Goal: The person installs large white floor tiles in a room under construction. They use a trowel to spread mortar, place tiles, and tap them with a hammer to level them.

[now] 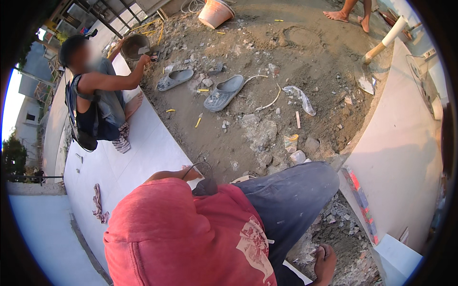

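Left hand (192, 173): at the edge of white tiles (152, 138), near a dark object (205, 187); cannot tell its grip
Right hand (326, 262): fingers bent, cannot tell whether grip clamps anything
Rubble (341, 233): near right hand

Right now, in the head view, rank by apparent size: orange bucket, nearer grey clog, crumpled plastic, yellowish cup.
Orange bucket, nearer grey clog: too alike to rank
Crumpled plastic
Yellowish cup
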### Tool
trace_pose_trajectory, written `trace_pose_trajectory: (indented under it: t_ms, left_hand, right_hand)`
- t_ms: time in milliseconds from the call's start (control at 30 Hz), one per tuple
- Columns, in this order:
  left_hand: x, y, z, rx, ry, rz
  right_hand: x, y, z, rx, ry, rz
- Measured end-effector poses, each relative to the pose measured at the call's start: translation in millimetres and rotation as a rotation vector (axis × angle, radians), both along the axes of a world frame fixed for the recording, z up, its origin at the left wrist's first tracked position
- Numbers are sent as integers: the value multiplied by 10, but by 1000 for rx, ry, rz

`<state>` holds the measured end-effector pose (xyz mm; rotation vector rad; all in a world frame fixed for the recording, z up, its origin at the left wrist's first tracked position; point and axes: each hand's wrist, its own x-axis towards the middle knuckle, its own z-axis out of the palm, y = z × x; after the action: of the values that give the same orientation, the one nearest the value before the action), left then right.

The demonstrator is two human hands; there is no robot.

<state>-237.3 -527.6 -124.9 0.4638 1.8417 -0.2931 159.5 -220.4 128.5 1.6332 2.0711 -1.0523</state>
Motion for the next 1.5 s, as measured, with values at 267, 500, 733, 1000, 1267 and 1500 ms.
trace_pose_trajectory:
  t_ms: [267, 500, 733, 1000, 1267, 1500]
  left_hand:
    - [32, -28, 37, 2, -16, -2]
    - [27, -30, -27, 6, -30, -13]
    - [-150, -80, 44, -15, -5, -29]
    - [-286, -95, 9, -47, 0, -38]
    - [-154, -83, -29, -33, -6, -47]
    - [-247, -113, 13, -12, -26, -51]
  right_hand:
    - [82, 27, -202, 27, 82, -22]
    - [92, 58, -194, 53, 30, 49]
    - [-54, 49, 86, 106, -230, 249]
    - [27, 49, 138, 138, -110, 170]
    - [-49, 16, 235, 189, 11, 187]
    - [-125, -81, 296, 153, -23, 193]
